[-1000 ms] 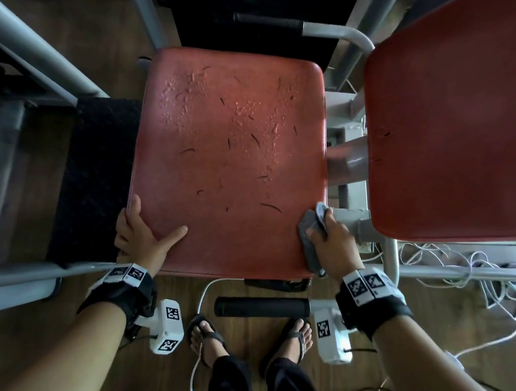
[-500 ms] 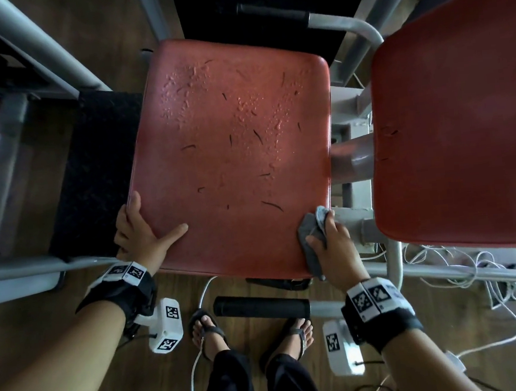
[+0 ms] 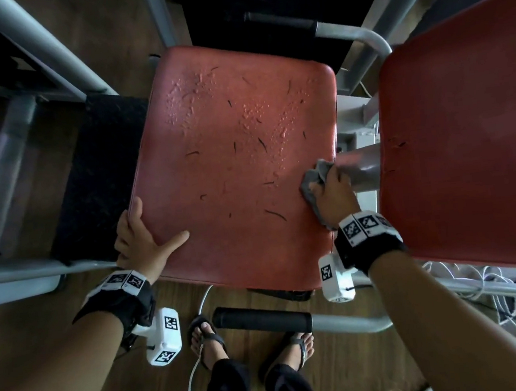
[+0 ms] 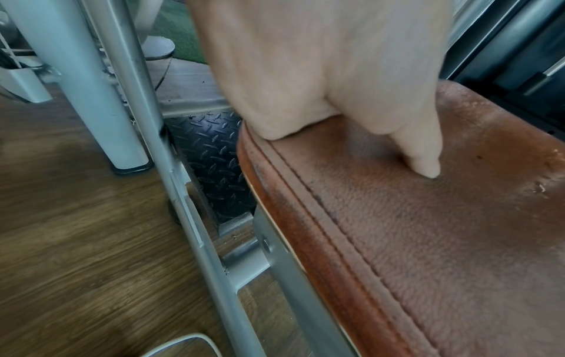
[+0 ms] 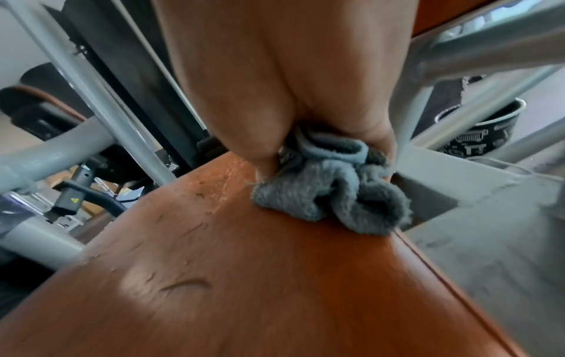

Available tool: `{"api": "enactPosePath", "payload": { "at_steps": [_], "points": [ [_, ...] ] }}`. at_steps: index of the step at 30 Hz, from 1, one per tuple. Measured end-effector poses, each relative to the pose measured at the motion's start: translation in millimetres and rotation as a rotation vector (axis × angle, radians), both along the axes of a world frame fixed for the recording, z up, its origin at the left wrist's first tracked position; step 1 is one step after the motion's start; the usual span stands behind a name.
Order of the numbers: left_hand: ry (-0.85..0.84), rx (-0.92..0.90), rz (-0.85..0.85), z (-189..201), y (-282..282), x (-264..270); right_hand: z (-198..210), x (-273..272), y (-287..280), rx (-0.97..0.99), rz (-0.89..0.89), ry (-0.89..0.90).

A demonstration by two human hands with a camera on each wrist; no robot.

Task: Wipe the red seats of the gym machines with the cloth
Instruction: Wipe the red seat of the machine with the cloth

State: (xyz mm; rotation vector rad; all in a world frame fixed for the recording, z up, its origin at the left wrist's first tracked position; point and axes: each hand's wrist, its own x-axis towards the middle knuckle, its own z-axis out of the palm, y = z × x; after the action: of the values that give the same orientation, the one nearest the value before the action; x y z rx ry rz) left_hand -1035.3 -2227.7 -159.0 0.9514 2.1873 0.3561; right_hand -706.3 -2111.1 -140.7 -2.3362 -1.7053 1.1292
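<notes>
At seat's right edge, the right hand [image 3: 331, 188] clutches a bunched grey terry cloth [image 5: 333, 200] on the worn red vinyl seat [image 3: 235, 166]; the left hand [image 3: 141, 238], fingers relaxed, steadies its corner. Wiping is under way; next, sweep across the specked centre.

Left hand [image 3: 142, 238] flat, fingers spread; right hand [image 3: 333, 192] in clenched grip.

text: none legible | wrist bands [image 3: 363, 224]: square coded markers only | black plug [image 5: 68, 201]: yellow warning triangle
</notes>
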Motion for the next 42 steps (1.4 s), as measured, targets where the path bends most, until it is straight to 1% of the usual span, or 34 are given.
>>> {"api": "enactPosePath", "payload": {
  "at_steps": [3,5,8,11,16,18,23,24,27,30,32,35,38,40,42],
  "points": [
    [0.01,-0.005,-0.006,2,1,1,1,-8,-26,0.019,0.071,-0.101],
    [0.018,-0.009,-0.007,3,1,2,-2,-10,-29,0.031,0.09,-0.135],
    [0.024,-0.016,-0.006,2,2,2,-2,-8,-8,0.011,0.033,-0.078],
    [0.022,-0.009,-0.002,0,1,1,0,-3,6,0.026,0.024,-0.029],
    [0.023,-0.005,0.004,0,1,1,-5,-2,-15,0.027,0.032,-0.054],
    [0.019,-0.006,0.01,0,2,2,-10,1,-14,0.034,0.023,-0.047],
    [0.006,-0.003,0.022,2,2,3,-13,12,10,0.075,-0.044,0.13],
    [0.004,0.0,0.022,2,2,3,-13,13,10,0.086,-0.039,0.133],
    [0.001,0.004,0.03,3,2,4,-18,12,-8,0.164,0.015,0.065],
    [0.013,-0.006,0.027,5,3,5,-23,11,-16,0.166,0.038,0.019],
    [0.002,-0.002,0.029,5,3,5,-24,9,-3,0.16,0.028,0.0],
    [-0.02,0.003,0.04,5,3,4,-25,5,41,0.186,-0.014,-0.002],
    [-0.023,-0.006,0.032,5,3,4,-21,4,78,0.172,-0.07,0.002],
    [-0.028,-0.016,0.033,5,3,4,-21,4,79,0.172,-0.083,0.018],
    [-0.034,-0.016,0.035,5,3,3,-23,5,69,0.192,-0.067,0.027]
  ]
}}
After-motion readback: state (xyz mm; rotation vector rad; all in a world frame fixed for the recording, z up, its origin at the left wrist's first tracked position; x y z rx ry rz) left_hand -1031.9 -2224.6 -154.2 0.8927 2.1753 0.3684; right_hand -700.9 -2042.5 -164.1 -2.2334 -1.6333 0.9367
